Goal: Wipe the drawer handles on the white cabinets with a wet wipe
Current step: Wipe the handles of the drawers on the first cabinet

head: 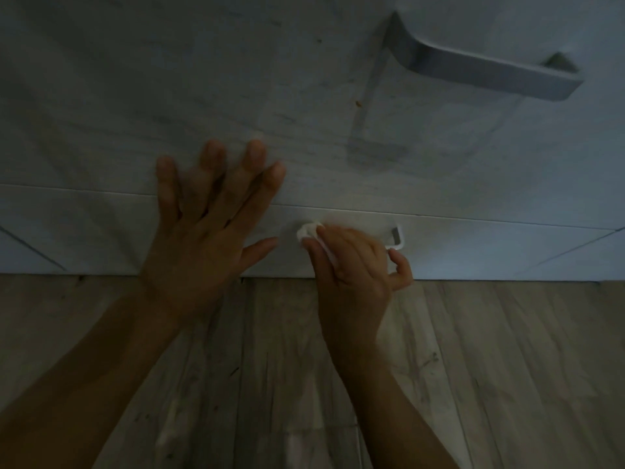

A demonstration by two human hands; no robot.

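Note:
My right hand (355, 262) is closed on a crumpled white wet wipe (308, 231) and presses it against the low drawer handle (397, 236), of which only the right end shows. My left hand (206, 231) lies flat with fingers spread on the white cabinet front (101, 113), just left of the wipe. A second, larger metal handle (483, 62) sticks out from the upper drawer at the top right, untouched.
A seam between two drawer fronts (84, 190) runs across the view. Below the cabinet's bottom edge lies grey wood-plank floor (507, 367). The scene is dim.

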